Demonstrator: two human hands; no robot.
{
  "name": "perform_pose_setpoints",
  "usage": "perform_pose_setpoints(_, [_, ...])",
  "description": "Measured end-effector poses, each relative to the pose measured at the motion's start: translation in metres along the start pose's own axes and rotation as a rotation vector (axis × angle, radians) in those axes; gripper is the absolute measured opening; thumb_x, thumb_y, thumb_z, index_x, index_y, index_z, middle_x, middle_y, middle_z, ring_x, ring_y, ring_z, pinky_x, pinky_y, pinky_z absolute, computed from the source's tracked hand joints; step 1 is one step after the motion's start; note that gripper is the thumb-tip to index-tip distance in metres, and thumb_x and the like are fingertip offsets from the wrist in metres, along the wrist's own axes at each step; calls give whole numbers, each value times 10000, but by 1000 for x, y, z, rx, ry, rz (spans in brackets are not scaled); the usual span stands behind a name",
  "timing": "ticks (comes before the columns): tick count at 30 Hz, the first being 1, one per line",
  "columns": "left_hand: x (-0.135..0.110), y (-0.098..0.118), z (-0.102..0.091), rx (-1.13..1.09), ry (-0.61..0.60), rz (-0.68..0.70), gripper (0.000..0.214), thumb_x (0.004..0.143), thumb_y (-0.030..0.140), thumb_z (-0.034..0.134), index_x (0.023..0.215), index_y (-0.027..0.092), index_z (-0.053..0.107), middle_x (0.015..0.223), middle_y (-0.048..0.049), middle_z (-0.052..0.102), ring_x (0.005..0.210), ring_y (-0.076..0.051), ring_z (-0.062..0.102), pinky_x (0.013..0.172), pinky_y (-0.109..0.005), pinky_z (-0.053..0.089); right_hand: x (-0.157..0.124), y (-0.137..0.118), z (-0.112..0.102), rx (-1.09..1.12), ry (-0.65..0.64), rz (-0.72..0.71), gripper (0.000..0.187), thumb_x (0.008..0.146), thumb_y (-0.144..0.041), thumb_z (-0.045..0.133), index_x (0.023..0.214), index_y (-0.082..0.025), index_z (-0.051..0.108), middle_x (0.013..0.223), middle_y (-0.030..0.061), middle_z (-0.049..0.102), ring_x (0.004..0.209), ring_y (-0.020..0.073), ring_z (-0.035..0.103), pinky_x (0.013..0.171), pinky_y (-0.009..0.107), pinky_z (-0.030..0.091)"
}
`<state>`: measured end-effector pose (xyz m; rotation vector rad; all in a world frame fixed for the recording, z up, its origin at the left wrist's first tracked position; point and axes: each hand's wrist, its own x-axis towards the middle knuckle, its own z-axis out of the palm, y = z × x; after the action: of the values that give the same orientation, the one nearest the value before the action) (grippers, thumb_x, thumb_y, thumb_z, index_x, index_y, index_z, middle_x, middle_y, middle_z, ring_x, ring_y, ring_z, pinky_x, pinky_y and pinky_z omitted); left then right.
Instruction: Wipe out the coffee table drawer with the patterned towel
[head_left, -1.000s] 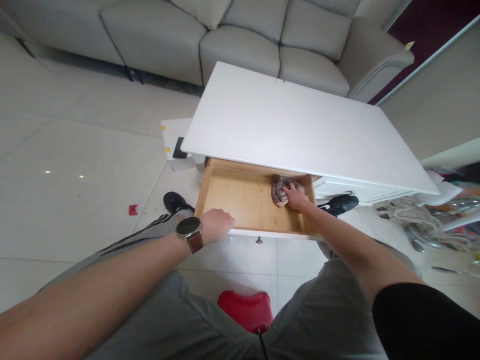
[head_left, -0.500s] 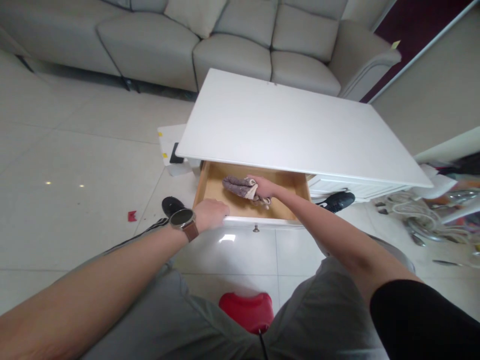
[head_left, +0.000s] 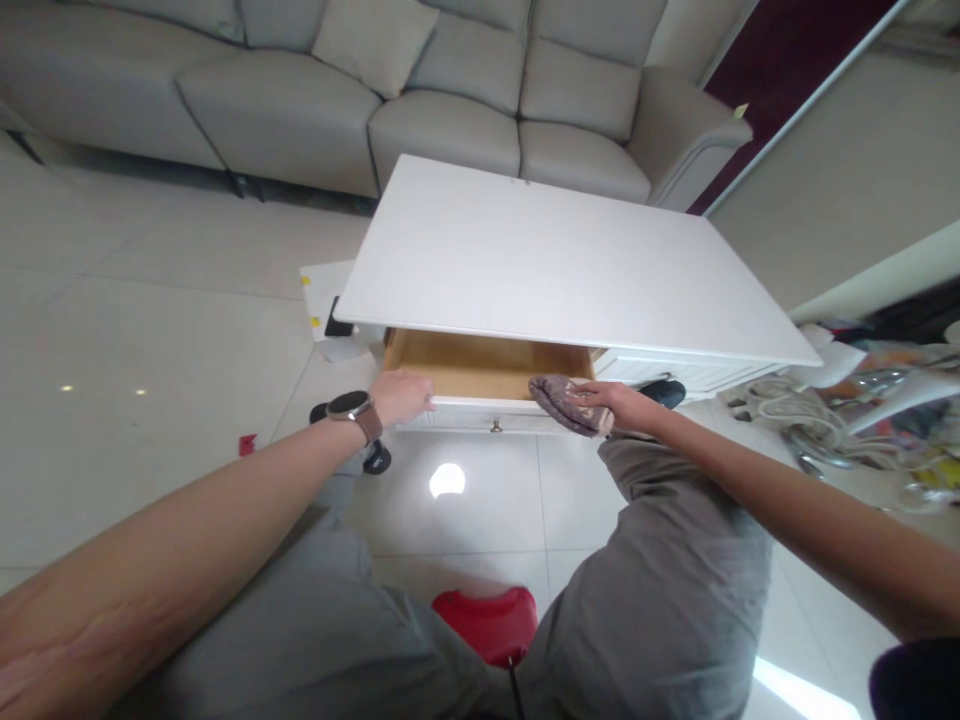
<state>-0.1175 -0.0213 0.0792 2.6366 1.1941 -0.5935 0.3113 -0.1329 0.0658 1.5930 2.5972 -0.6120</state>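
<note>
A wooden drawer [head_left: 465,365] with a white front stands partly pulled out of the white coffee table [head_left: 555,265]. My left hand [head_left: 403,397], with a watch on its wrist, is closed over the left end of the drawer's front edge. In my right hand [head_left: 611,400] is a folded brownish-purple cloth [head_left: 566,403], gripped at its right side. The cloth hangs over the right end of the drawer front. No objects show in the visible part of the drawer; its back lies hidden under the tabletop.
Behind the table runs a grey sofa [head_left: 442,140]. A red stool [head_left: 487,622] is between my legs. Cables [head_left: 787,415] and clutter lie on the floor at right. A white board [head_left: 319,290] with a dark object is left of the table. A red scrap [head_left: 247,444] lies on the tiles.
My right hand has lifted the cloth out of the drawer, toward the right and over the front edge. The drawer has slid further in, with my left hand on its front. The view has shifted slightly.
</note>
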Motion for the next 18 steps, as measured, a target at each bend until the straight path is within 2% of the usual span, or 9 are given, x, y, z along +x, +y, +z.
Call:
perform_pose_setpoints(2, [8, -2, -5, -17, -14, -27, 371, 981, 474, 528, 1017, 219, 795, 1172, -148, 784, 1097, -316, 726, 885, -359, 529, -28, 18, -1, -63, 5, 98, 589, 870, -197, 569, 1426, -367, 667, 1553, 55, 557, 1422, 288, 535, 1156, 458, 446])
perform_pose_setpoints(5, [20, -6, -11, -31, -18, -65, 365, 957, 485, 551, 1036, 228, 797, 1198, -149, 779, 1115, -324, 719, 895, -364, 526, -37, 24, -2, -93, 0, 173, 574, 889, -217, 539, 1432, -353, 667, 1603, 46, 496, 1494, 287, 443, 1209, 483, 383])
perform_pose_setpoints(10, [33, -15, -16, -35, 22, -83, 420, 972, 520, 502, 1043, 221, 789, 1205, -158, 772, 1133, -330, 708, 925, -381, 519, -5, 4, 4, -189, 27, 73, 638, 904, -185, 530, 1539, -237, 568, 1662, 145, 390, 1537, 312, 345, 1228, 498, 319])
perform_pose_setpoints(13, [37, -22, -18, -89, 51, -66, 402, 952, 511, 523, 1012, 217, 791, 1166, -157, 776, 1089, -325, 715, 912, -387, 520, 11, -9, 11, -258, 35, -25, 792, 895, -358, 656, 1632, -210, 408, 1683, 219, 303, 1543, 396, 271, 1184, 606, 300])
perform_pose_setpoints(15, [38, -32, -19, -152, 46, -57, 340, 909, 476, 580, 1008, 231, 793, 1133, -129, 783, 1054, -297, 717, 908, -362, 514, 21, -18, 15, -264, 34, -11, 896, 884, -552, 679, 1657, -245, 346, 1695, 228, 255, 1522, 449, 248, 1140, 657, 295])
perform_pose_setpoints(16, [38, -38, -19, -182, 36, -50, 308, 882, 446, 608, 1006, 234, 793, 1116, -111, 787, 1039, -278, 716, 908, -340, 508, 27, -22, 17, -250, 34, 20, 878, 901, -616, 642, 1656, -281, 345, 1697, 213, 253, 1503, 459, 263, 1119, 664, 301])
perform_pose_setpoints(18, [37, -53, -18, -230, 10, -17, 277, 837, 380, 635, 1000, 220, 791, 1095, -86, 792, 1014, -244, 708, 900, -293, 495, 42, -33, 19, -219, 51, 90, 740, 967, -630, 538, 1630, -338, 386, 1666, 178, 322, 1436, 437, 345, 1083, 633, 334])
